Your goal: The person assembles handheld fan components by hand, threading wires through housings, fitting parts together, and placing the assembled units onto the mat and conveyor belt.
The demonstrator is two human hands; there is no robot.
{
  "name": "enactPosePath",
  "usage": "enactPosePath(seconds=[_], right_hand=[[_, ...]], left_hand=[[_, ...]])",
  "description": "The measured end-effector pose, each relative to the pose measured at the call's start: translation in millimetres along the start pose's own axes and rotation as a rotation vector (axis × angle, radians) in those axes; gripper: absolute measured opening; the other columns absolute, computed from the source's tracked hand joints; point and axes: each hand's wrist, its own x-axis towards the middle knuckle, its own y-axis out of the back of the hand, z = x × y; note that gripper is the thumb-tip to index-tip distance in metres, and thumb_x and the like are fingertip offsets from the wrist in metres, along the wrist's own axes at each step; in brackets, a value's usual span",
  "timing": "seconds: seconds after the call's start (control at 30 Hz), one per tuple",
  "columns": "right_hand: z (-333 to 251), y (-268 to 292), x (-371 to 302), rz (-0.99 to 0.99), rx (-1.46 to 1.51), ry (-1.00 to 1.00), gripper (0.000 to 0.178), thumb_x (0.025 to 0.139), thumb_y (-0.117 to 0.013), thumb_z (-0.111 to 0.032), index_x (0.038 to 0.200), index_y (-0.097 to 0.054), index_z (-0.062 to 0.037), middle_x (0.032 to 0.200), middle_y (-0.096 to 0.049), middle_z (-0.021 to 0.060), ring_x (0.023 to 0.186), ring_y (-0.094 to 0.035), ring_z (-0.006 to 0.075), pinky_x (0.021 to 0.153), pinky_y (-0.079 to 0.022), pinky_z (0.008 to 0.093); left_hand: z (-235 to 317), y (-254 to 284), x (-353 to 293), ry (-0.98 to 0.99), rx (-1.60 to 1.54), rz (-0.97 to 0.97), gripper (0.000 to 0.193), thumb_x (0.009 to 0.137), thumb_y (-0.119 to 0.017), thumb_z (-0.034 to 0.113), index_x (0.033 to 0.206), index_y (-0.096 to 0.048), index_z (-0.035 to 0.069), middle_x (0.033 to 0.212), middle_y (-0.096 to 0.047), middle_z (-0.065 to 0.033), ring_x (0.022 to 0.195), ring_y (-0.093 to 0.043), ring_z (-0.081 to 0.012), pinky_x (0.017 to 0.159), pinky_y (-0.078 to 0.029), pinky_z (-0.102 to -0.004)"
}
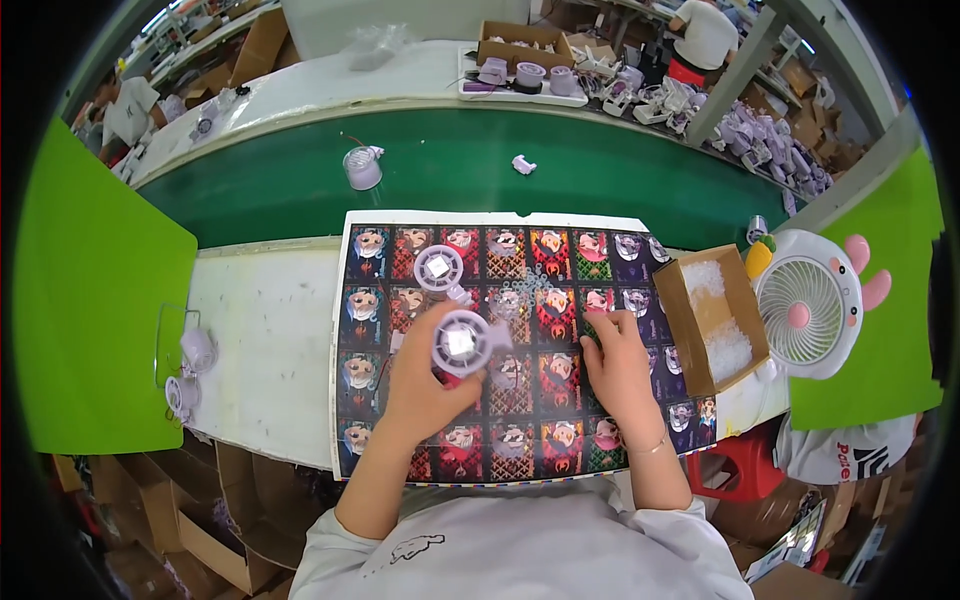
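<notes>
My left hand is wrapped round a lavender round plastic housing with a spoked rim and a pale square at its centre. Just beyond it, a similar housing lies on the printed sheet, which is covered in rows of cartoon cards. Over the sheet's right half, my right hand is empty, its fingers loosely bent and apart. To the left of its fingertips is a scatter of small clear ring-like pieces.
A cardboard box of small clear pieces sits at the right, beside a white rabbit-shaped fan. Across the green belt are a clear-topped round part and a small white piece. Two lavender parts rest by the left green panel.
</notes>
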Motion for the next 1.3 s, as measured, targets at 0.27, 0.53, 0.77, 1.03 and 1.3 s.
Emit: enactPosePath(seconds=[0.27,0.53,0.77,1.03,1.3], right_hand=[[-42.9,23.0,-22.3,-0.067,0.306,0.35,0.02,0.077,-0.069,0.005,0.097,-0.071,-0.0001,0.088,-0.068,0.0137,0.074,-0.067,0.0268,0.065,-0.054,0.0319],[-38.9,29.0,-29.9,-0.168,0.401,0.34,0.02,0.076,-0.068,0.005,0.095,-0.071,0.0002,0.082,-0.067,0.0137,0.07,-0.067,0.0242,0.061,-0.053,0.0306],[-33.0,13.8,-32.1,-0.217,0.544,0.214,0.025,0.074,-0.065,0.009,0.098,-0.069,0.0008,0.082,-0.065,0.0102,0.068,-0.064,0.0227,0.057,-0.051,0.0299],[-40.5,23.9,-30.5,-0.16,0.45,0.332,0.026,0.076,-0.069,0.004,0.101,-0.068,-0.0023,0.09,-0.062,0.0106,0.074,-0.063,0.0212,0.062,-0.051,0.0313],[-35.3,32.2,-16.5,-0.323,0.095,0.574,0.02,0.077,-0.07,-0.009,0.093,-0.059,-0.0033,0.08,-0.052,0.0101,0.072,-0.056,0.0278,0.062,-0.047,0.0376]], left_hand=[[0.1,-18.4,-24.5,0.233,-0.722,-0.37,0.077,0.066,-0.065,-0.003,0.139,-0.039,0.002,0.127,-0.051,-0.0099,0.123,-0.05,-0.019,0.105,-0.039,-0.0341],[-9.8,-28.8,-31.9,0.278,-0.822,-0.411,0.078,0.07,-0.073,0.011,0.14,-0.039,0.001,0.126,-0.058,-0.0148,0.12,-0.057,-0.024,0.105,-0.043,-0.0394],[-18.9,-36.6,-36.5,0.43,-1.092,-0.43,0.075,0.065,-0.063,0.006,0.137,-0.043,0.003,0.126,-0.057,-0.0113,0.121,-0.055,-0.0223,0.105,-0.042,-0.0364],[-13.7,-42.6,-33.3,0.629,-1.267,-0.359,0.082,0.068,-0.076,0.031,0.135,-0.043,0.0,0.12,-0.059,-0.0155,0.113,-0.06,-0.0283,0.098,-0.051,-0.0452],[-25.4,-37.5,-40.4,0.723,-1.603,-0.563,0.071,0.082,-0.061,0.041,0.136,-0.041,0.0,0.112,-0.061,-0.0239,0.094,-0.066,-0.0399,0.054,-0.061,-0.0437]])
